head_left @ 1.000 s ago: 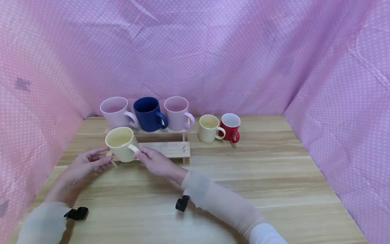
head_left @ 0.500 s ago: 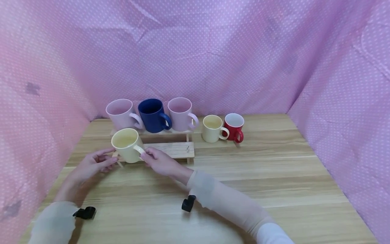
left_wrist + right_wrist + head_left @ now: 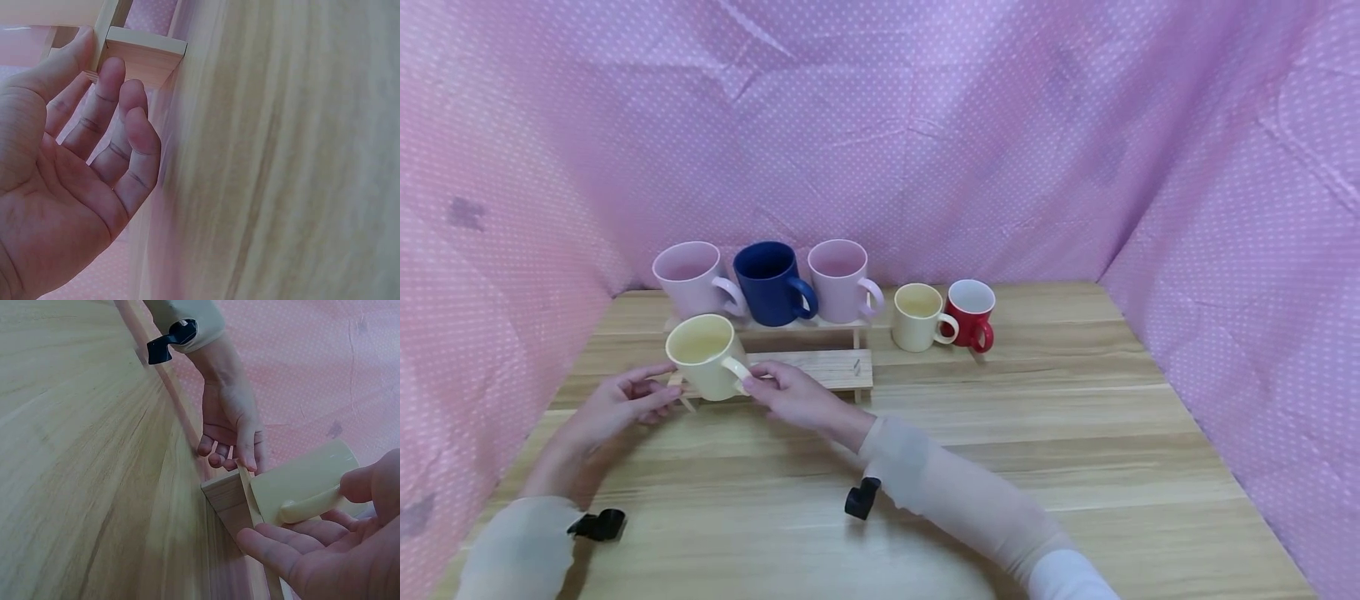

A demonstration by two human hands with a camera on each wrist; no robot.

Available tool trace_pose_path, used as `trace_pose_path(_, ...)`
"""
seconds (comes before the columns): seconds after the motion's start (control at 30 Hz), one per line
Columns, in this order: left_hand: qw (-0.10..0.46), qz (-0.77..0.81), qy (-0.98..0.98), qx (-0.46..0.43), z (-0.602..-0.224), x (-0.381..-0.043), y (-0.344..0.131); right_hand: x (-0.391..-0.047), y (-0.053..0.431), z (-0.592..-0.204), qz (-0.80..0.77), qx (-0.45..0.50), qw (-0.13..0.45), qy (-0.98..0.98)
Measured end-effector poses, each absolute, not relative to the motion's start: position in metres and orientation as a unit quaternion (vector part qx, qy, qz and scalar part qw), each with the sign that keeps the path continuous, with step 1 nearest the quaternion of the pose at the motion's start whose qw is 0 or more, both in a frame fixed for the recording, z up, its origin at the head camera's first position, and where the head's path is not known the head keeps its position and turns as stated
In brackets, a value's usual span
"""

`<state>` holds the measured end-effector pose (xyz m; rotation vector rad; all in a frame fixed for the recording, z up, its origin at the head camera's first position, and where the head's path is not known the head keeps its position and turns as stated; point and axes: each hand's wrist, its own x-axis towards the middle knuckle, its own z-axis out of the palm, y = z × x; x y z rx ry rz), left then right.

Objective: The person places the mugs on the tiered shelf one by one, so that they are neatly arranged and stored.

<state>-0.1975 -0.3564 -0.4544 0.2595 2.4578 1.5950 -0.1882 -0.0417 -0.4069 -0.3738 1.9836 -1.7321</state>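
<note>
A pale yellow mug (image 3: 711, 375) stands upright on the left part of the lower step of a small wooden rack (image 3: 820, 367). My right hand (image 3: 797, 398) pinches its handle from the right; in the right wrist view the thumb lies on the handle and the lower fingers stretch out below it. With thumb and fingertips, my left hand (image 3: 613, 408) holds the left end of the rack's lower board (image 3: 103, 37). On the upper step stand a pink mug (image 3: 688, 283), a dark blue mug (image 3: 766, 292) and another pink mug (image 3: 835, 287).
Right of the rack, a smaller pale yellow mug (image 3: 914, 325) and a red mug (image 3: 966, 321) with a white inside stand close together on the wooden table (image 3: 1037, 417). Pink dotted cloth (image 3: 910, 150) hangs behind and at both sides.
The head view shifts a little to the right and back. Both hands, the yellow mug and the rack stay nearly in place.
</note>
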Motion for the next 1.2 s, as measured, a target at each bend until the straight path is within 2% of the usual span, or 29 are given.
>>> trace_pose_path(0.73,0.102,0.53,0.837,0.087,-0.455,-0.198,-0.358,-0.19,-0.029,-0.407,-0.632,-0.133,0.253,0.72)
trace_pose_path(1.0,0.099,0.529,0.838,0.089,-0.456,-0.198,-0.359,-0.193,0.007,-0.402,-0.625,-0.168,0.281,0.709)
trace_pose_path(1.2,0.102,0.524,0.841,0.085,-0.453,-0.197,-0.358,-0.199,0.058,-0.392,-0.609,-0.201,0.292,0.709)
